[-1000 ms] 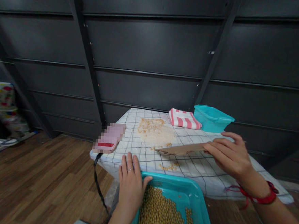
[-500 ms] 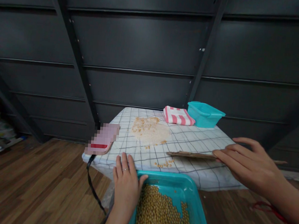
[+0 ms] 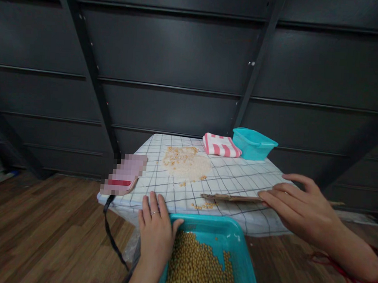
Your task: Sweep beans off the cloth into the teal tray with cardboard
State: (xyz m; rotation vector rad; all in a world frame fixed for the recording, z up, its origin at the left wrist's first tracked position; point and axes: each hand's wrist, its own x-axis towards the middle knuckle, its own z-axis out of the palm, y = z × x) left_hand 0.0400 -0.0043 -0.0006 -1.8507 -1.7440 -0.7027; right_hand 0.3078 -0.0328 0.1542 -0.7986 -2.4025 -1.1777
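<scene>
A teal basin (image 3: 244,249) partly filled with soybeans (image 3: 199,269) stands against the front edge of the cloth-covered table. My left hand (image 3: 155,234) holds its left corner, thumb over the rim and the ringed fingers stretched forward outside it. In my right hand (image 3: 297,207) is a flat piece of cardboard (image 3: 230,198), seen nearly edge-on just over the tablecloth. Whether its lower edge touches the cloth I cannot tell. Several loose soybeans (image 3: 204,206) lie between the cardboard and the basin. Farther back, pale grains (image 3: 191,169) spread out with more soybeans among them.
A pink-and-white striped towel (image 3: 221,146) and a smaller teal container (image 3: 255,145) sit at the table's back right. On the left edge lies a pink phone (image 3: 130,169), a black strap (image 3: 108,226) hanging below it. Dark panelling (image 3: 165,109) rises behind the checked tablecloth (image 3: 238,175).
The cardboard in my right hand has shifted slightly left and nearer the front edge. My left hand stays at the basin's corner. The whole view has turned a little.
</scene>
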